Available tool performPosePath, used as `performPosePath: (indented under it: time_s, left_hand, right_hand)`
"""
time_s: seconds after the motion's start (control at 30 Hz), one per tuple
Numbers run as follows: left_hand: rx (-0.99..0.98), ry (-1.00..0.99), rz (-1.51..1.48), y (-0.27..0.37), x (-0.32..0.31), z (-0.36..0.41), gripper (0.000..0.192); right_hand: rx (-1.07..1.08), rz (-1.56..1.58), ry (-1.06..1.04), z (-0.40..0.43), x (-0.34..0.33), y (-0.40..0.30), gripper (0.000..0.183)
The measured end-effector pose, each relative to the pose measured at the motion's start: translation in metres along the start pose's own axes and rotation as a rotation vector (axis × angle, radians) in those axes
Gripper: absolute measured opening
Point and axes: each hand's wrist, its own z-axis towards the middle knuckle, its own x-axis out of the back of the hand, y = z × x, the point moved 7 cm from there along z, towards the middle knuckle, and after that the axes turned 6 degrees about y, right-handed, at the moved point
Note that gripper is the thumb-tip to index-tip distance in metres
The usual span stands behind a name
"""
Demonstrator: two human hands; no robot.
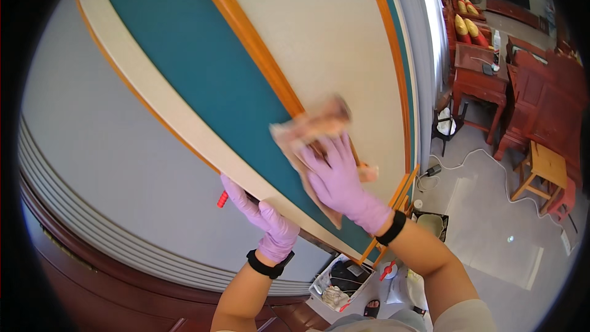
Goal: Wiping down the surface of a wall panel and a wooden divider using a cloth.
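My right hand (pixel 334 180), in a pink glove, presses a brownish cloth (pixel 304 131), blurred, over an orange wood trim strip (pixel 258 50). The cloth also lies across a teal band (pixel 184 55) beside the strip. My left hand (pixel 269 223), gloved too, touches the cream border (pixel 184 133) at its outer edge, thumb apart from the extended fingers. Whether it grips anything there cannot be made out. Just beyond its fingers shows a red ribbed handle-like piece (pixel 222 199). A cream panel (pixel 332 23) fills the area right of the strip.
A grey surface (pixel 115 161) spreads at left. Below stand a tool-filled white bin (pixel 341 283) and an orange wooden frame (pixel 401 193). To the right are a wooden stool (pixel 539 170), a dark red side table (pixel 481 64) and a white cable (pixel 504 180) across the floor.
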Motion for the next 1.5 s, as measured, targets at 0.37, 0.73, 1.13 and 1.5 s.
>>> performPosePath:
  time_s: [0.37, 0.73, 1.13, 1.5]
  left_hand:
    - [-0.103, 0.018, 0.017, 0.000, -0.004, -0.001, 0.055]
    - [0.045, 0.009, 0.080, -0.008, -0.001, -0.008, 0.085]
    - [0.106, 0.069, -0.151, -0.006, 0.000, -0.004, 0.078]
    - [0.018, 0.190, -0.042, 0.006, 0.010, 0.006, 0.070]
  right_hand:
    - [0.162, -0.118, -0.410, -0.082, -0.011, -0.007, 0.037]
    - [0.350, -0.065, 0.256, 0.151, 0.006, -0.069, 0.046]
    - [-0.101, -0.047, -0.141, -0.112, -0.022, -0.013, 0.040]
    - [-0.840, -0.047, -0.009, -0.359, -0.047, 0.007, 0.051]
